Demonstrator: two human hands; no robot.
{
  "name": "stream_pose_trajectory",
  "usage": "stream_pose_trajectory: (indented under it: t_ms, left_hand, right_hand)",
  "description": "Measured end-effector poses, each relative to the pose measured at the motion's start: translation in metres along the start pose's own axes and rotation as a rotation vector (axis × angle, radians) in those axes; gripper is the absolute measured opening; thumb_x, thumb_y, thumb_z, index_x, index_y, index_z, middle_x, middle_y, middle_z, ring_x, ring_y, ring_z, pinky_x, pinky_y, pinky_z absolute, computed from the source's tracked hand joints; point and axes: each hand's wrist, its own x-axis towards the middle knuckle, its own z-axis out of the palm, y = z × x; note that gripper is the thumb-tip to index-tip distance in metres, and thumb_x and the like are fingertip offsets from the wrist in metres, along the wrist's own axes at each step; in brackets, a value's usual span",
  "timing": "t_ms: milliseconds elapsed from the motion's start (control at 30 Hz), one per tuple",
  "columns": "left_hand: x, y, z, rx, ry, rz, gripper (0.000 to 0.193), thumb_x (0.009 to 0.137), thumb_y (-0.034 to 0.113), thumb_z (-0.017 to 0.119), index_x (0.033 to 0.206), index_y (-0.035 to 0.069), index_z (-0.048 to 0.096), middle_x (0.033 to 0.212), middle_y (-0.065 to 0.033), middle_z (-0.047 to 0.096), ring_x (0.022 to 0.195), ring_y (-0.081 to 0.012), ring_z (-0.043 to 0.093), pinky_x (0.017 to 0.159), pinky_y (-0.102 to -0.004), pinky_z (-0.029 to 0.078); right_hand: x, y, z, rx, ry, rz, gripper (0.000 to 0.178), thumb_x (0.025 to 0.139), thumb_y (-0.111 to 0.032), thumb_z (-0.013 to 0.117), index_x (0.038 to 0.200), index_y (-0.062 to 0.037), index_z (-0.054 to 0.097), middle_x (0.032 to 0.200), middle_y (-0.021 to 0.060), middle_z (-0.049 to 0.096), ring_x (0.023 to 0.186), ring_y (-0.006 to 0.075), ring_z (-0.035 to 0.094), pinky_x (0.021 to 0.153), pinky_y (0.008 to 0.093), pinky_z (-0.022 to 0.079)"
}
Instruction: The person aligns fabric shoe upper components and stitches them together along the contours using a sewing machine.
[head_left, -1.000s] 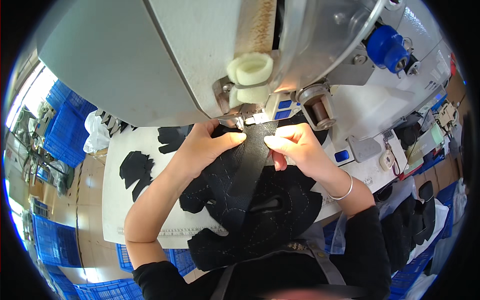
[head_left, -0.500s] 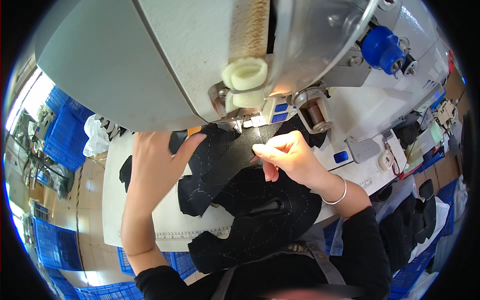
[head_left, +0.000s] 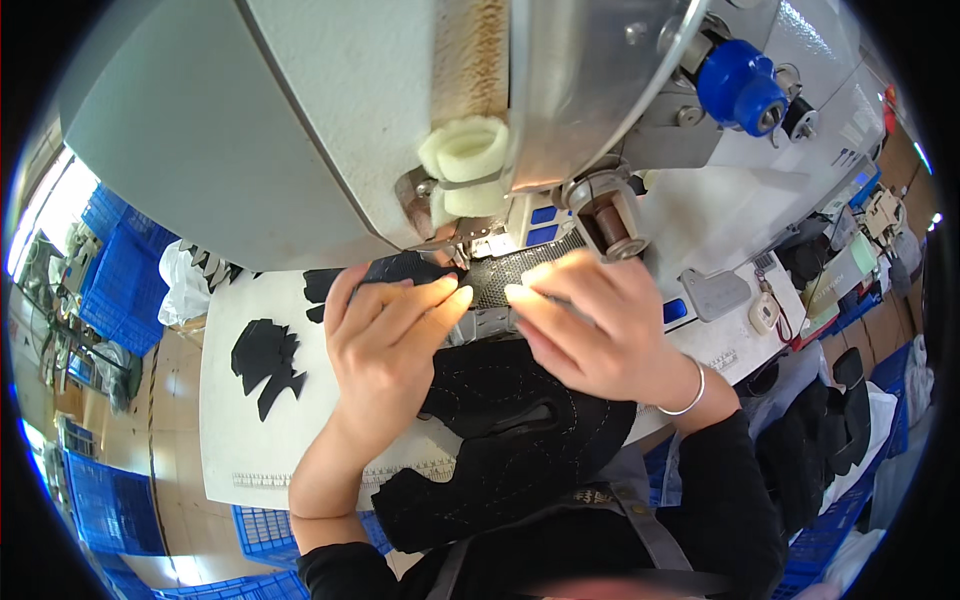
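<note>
Far L, we're seeing blue latticed plastic crates (head_left: 115, 500) standing on a tan tiled floor (head_left: 185, 420), w/ a crumpled white plastic bag (head_left: 185, 285) sitting nr the back corner of a smooth white worktable (head_left: 222, 440). Twd the table's L side, a small notched pc. of matte black fabric (head_left: 262, 355) is lying flat, apart from our hands. A big off-white sewing machine (head_left: 330, 110) is looming over the L & middle, w/ a cream foam ring (head_left: 470, 150) sitting on its front. Our bare L hand (head_left: 383, 345) is keeping narrow, thumb & fingertips pinching the L part of a dark perforated mesh fabric (head_left: 500, 280); that mesh is lying btwn both hands, right by the mach.'s needle area. Below, a large curved pc. of black fabric w/ pale dashed stitching (head_left: 565, 450) is reaching over the table's nr edge; we can't tell if it's joining the mesh. Our bare R hand (head_left: 605, 330) is also narrowing, thumb & finger pinching the mesh's R part, a thin silver bangle (head_left: 690, 393) circling that wrist. Further R, a brown thread spool (head_left: 611, 222) is sitting in a metal holder, a blue plastic knob (head_left: 740, 88) is jutting out above, & black padded pcs. (head_left: 815, 430) are piling up far R.
</note>
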Motion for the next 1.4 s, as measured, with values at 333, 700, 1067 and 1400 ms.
stream_pose_trajectory:
  t_ms: [333,700,1067,1400]
  left_hand:
    - [0.003,-0.023,0.016,-0.166,0.066,-0.129,0.02,0.066,-0.001,0.069,0.075,0.016,0.075,0.082,0.0067,0.072,0.078,-0.015,0.063,0.08,-0.0301,0.039]
    - [0.001,0.001,-0.007,0.111,-0.056,0.09,0.027,0.066,0.004,0.066,0.092,0.007,0.073,0.093,-0.0012,0.067,0.077,-0.0151,0.056,0.098,-0.0409,0.04]
    - [0.002,-0.006,0.003,0.005,-0.017,-0.037,0.033,0.064,-0.006,0.063,0.091,0.008,0.073,0.09,-0.0001,0.068,0.08,-0.0188,0.057,0.089,-0.038,0.04]
    - [-0.01,-0.049,0.032,-0.017,0.183,-0.15,0.019,0.072,-0.006,0.067,0.086,0.005,0.072,0.088,-0.0055,0.07,0.086,-0.0261,0.061,0.082,-0.0375,0.043]
  right_hand:
    - [-0.009,0.004,0.006,-0.017,-0.16,-0.024,0.026,0.068,-0.011,0.071,0.094,-0.0062,0.067,0.095,0.0017,0.06,0.083,0.0173,0.056,0.079,0.034,0.044]
    - [-0.012,0.01,0.009,-0.014,-0.011,0.046,0.023,0.068,-0.007,0.072,0.09,-0.0047,0.066,0.089,0.0031,0.06,0.077,0.0194,0.056,0.082,0.038,0.043]
    - [-0.016,0.035,0.01,0.075,-0.008,0.127,0.026,0.065,-0.007,0.072,0.091,-0.0046,0.065,0.086,0.0071,0.06,0.081,0.026,0.058,0.081,0.0406,0.044]
    - [-0.024,0.103,0.071,0.054,-0.143,0.328,0.033,0.06,0.0,0.068,0.092,-0.0002,0.06,0.096,0.0128,0.062,0.088,0.0335,0.062,0.072,0.0392,0.05]
